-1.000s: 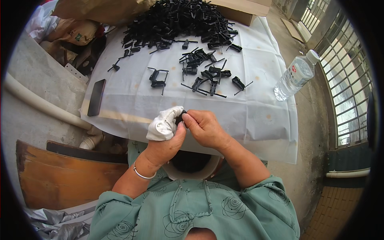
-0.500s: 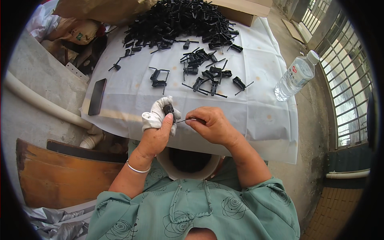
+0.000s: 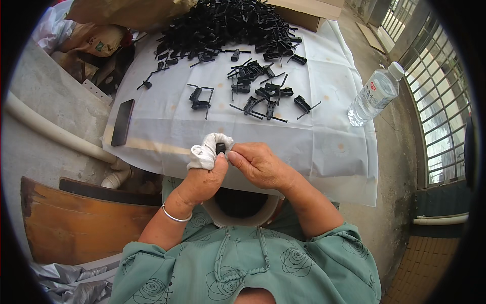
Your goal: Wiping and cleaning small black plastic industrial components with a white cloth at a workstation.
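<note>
My left hand (image 3: 205, 175) is closed round a small black plastic part (image 3: 220, 148) just above the table's near edge. A white cloth glove (image 3: 205, 153) covers its fingers, while the thumb is bare and presses on the part. Up against it from the right is my bare right hand (image 3: 260, 164), thumb and forefinger pinched together at the part's side. Whatever lies in that pinch is hidden. Beyond both hands, several loose black parts with thin arms (image 3: 271, 101) are scattered on the white plastic sheet (image 3: 167, 114).
A big heap of similar black parts (image 3: 228, 30) covers the table's far end, beside a cardboard box (image 3: 298, 20). At the left edge lies a dark flat phone-like slab (image 3: 123, 122). A clear water bottle (image 3: 373, 96) stands at the right edge. Below the near edge is a round tub (image 3: 276, 207).
My hands have come together, the left moving slightly right and nearer. The thin dark rod that showed from my right hand is now out of sight.
</note>
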Demonstrator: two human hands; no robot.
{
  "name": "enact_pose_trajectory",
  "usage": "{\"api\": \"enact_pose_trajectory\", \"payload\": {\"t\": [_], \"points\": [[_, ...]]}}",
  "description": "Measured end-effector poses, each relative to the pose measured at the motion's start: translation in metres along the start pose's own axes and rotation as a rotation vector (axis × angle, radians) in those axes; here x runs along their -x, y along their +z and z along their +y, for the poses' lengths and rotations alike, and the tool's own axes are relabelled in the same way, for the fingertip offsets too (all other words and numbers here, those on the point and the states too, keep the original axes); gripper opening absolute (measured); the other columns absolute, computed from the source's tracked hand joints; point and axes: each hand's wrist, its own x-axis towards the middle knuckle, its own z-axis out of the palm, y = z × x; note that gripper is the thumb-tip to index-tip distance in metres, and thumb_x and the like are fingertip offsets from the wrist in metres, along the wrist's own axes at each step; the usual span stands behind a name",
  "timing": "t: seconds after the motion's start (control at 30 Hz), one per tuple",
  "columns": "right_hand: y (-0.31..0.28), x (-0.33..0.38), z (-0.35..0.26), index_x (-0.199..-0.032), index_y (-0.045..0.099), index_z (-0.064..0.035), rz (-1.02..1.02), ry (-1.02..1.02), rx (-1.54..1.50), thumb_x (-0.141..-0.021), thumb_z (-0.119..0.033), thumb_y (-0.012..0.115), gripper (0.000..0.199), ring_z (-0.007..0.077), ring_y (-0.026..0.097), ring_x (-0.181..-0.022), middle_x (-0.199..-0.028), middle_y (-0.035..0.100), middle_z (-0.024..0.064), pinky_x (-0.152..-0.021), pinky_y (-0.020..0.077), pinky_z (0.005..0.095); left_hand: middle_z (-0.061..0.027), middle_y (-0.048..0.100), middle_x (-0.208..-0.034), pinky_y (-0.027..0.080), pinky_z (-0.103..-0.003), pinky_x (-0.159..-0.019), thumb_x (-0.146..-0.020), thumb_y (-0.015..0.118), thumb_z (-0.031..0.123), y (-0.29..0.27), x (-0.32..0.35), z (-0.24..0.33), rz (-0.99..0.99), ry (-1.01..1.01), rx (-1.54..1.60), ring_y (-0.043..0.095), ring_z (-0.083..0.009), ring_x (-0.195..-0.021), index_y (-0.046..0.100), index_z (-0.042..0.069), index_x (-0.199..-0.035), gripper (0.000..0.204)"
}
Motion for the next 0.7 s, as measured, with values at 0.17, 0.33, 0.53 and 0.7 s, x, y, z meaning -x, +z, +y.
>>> {"api": "enact_pose_trajectory", "payload": {"t": [0.17,0.33,0.53,0.7], "points": [[0.009,0.0,-0.003,-0.072,0.052,0.0003,0.005,0.098,0.033,-0.089,-0.014,0.05,0.022,0.0238,0.042,-0.052,-0.059,0.048,0.0134,-0.052,0.0385,0.0333,-0.0173,0.055,-0.083,0.044,-0.034,-0.071,-0.081,0.042,0.004,0.009,0.003,0.012,0.061,0.168,-0.348,0.054,-0.0307,-0.077,0.046,-0.001,-0.105,0.025],[-0.01,-0.003,0.003,-0.074,0.054,-0.0008,-0.182,0.111,0.019,-0.087,-0.015,0.051,0.02,0.0266,0.047,-0.051,-0.059,0.051,0.013,-0.052,0.0403,0.0357,-0.0183,0.058,-0.09,0.045,-0.035,-0.077,-0.082,0.049,0.009,-0.006,0.009,0.027,-0.091,0.128,-0.457,0.056,-0.0325,-0.085,0.051,-0.002,-0.107,0.027],[-0.03,-0.012,0.037,-0.08,0.058,-0.0056,0.321,0.291,0.957,-0.081,-0.017,0.057,0.011,0.0291,0.058,-0.059,-0.068,0.058,0.0115,-0.055,0.0463,0.039,-0.0176,0.059,-0.101,0.045,-0.033,-0.084,-0.082,0.059,0.015,-0.017,0.001,0.022,-0.157,0.22,-0.649,0.056,-0.0297,-0.095,0.058,-0.001,-0.105,0.028],[-0.025,-0.011,0.039,-0.079,0.056,-0.0069,0.29,0.08,0.925,-0.079,-0.014,0.059,0.008,0.0297,0.056,-0.057,-0.067,0.055,0.0099,-0.052,0.0455,0.0391,-0.0186,0.059,-0.1,0.046,-0.034,-0.083,-0.08,0.059,0.009,0.0,-0.019,-0.006,0.236,0.26,-0.314,0.057,-0.0318,-0.094,0.057,-0.002,-0.104,0.026]]}}
